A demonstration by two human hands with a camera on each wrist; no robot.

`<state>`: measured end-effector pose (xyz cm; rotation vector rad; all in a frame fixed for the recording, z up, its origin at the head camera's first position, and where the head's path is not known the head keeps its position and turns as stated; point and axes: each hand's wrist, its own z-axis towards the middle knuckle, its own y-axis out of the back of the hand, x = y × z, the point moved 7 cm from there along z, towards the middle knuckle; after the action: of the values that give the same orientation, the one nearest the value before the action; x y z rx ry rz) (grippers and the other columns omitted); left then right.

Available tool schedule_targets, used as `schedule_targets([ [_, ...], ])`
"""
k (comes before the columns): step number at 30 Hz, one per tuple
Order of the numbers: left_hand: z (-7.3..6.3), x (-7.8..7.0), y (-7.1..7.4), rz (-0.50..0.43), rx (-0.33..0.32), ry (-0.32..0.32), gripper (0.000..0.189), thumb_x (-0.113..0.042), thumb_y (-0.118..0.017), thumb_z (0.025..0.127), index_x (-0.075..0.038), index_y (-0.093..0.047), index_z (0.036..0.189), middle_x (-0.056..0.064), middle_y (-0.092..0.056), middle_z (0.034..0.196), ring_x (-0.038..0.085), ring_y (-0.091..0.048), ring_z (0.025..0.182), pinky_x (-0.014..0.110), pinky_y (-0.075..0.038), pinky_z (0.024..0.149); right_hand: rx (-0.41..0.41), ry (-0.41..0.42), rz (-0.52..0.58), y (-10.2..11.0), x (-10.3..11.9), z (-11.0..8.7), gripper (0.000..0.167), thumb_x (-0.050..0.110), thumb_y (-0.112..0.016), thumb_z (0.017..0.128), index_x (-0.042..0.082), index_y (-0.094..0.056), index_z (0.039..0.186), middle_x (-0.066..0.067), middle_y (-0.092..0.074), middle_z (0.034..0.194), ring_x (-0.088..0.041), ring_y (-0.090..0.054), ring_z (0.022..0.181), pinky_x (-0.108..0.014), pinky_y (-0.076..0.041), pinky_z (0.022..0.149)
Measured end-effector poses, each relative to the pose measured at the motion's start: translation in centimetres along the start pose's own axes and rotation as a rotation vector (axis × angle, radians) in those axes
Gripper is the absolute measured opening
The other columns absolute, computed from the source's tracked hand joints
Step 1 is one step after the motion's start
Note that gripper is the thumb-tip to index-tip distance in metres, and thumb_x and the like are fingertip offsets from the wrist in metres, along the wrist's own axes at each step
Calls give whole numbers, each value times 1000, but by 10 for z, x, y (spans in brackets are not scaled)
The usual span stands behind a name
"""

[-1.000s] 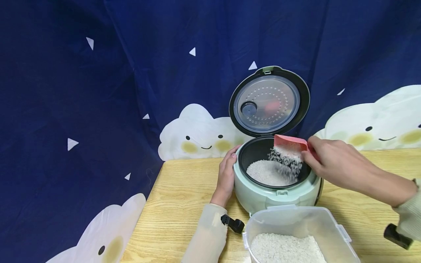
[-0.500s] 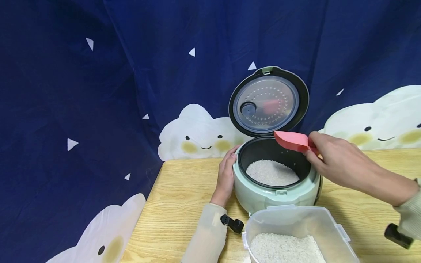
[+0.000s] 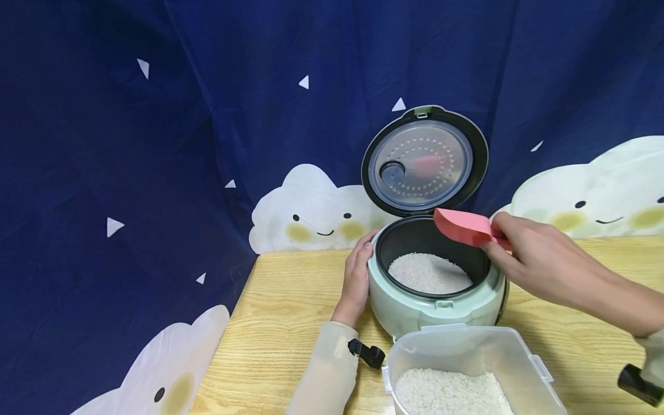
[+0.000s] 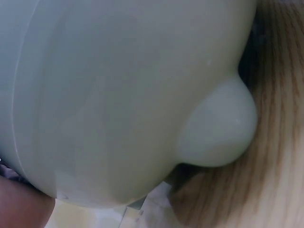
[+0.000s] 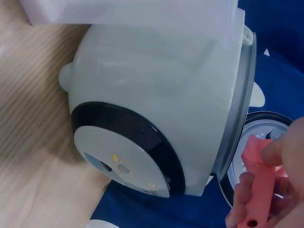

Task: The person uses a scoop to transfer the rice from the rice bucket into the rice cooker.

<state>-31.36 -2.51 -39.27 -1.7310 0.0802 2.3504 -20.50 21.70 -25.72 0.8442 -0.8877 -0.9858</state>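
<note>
My right hand (image 3: 544, 256) grips a pink rice scoop (image 3: 463, 226) by its handle, above the right side of the rice cooker. In the right wrist view, fingers and thumb wrap the scoop's handle (image 5: 260, 192). The pale green rice cooker (image 3: 433, 311) stands with its lid (image 3: 425, 158) raised at the back. White rice (image 3: 429, 273) lies in its dark inner pot (image 3: 399, 239). My left hand (image 3: 355, 282) rests against the cooker's left side, fingers along its wall. The left wrist view is mostly the cooker's smooth side (image 4: 109, 104).
In front of the cooker is a clear plastic bin (image 3: 467, 343) holding more rice (image 3: 451, 393). All stand on a wooden table (image 3: 280, 323), whose left edge shows. Behind hangs a dark blue curtain (image 3: 290, 46) with clouds and triangles.
Rice was falling from the tilted scoop into the pot a second ago; now none falls. The scoop has turned and shifted slightly right with my right hand. My left hand stays put.
</note>
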Motion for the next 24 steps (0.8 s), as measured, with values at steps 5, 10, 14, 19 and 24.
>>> schedule_targets([
  [5, 0, 0, 0, -1, -6, 4, 49, -32, -36, 106, -17, -57, 147, -2, -59, 152, 17, -51, 146, 37, -37, 127, -11, 13, 14, 5, 6, -8, 7, 19, -63, 96, 17, -57, 93, 4, -43, 68, -5, -34, 55, -23, -28, 49],
  [10, 0, -1, 0, -1, -4, -10, 50, -31, -36, 106, -12, -56, 148, 0, -59, 152, 18, -51, 146, 35, -38, 126, -13, 22, 7, 9, 16, -17, 8, 20, -66, 95, 18, -58, 93, 5, -45, 69, -4, -35, 57, -22, -28, 48],
  [14, 0, -1, 0, 3, 1, -15, 50, -31, -36, 106, -12, -56, 148, 0, -59, 152, 18, -51, 146, 34, -38, 126, -38, 68, -6, 12, 26, -25, 12, 18, -69, 93, 21, -57, 89, 9, -43, 68, -1, -31, 57, -20, -27, 49],
  [19, 1, 1, 1, 9, 4, -14, 49, -31, -36, 107, -14, -56, 149, 1, -58, 154, 19, -50, 147, 35, -36, 127, -31, 114, -19, 11, 37, -34, 17, 15, -71, 90, 23, -55, 88, 12, -42, 69, 3, -30, 58, -19, -27, 51],
  [24, 0, 1, 1, 10, 13, -12, 49, -32, -35, 107, -15, -55, 149, 1, -57, 155, 19, -49, 148, 38, -36, 127, 8, 114, -27, 8, 44, -44, 18, 18, -74, 89, 25, -57, 90, 14, -44, 71, 3, -34, 60, -17, -30, 52],
])
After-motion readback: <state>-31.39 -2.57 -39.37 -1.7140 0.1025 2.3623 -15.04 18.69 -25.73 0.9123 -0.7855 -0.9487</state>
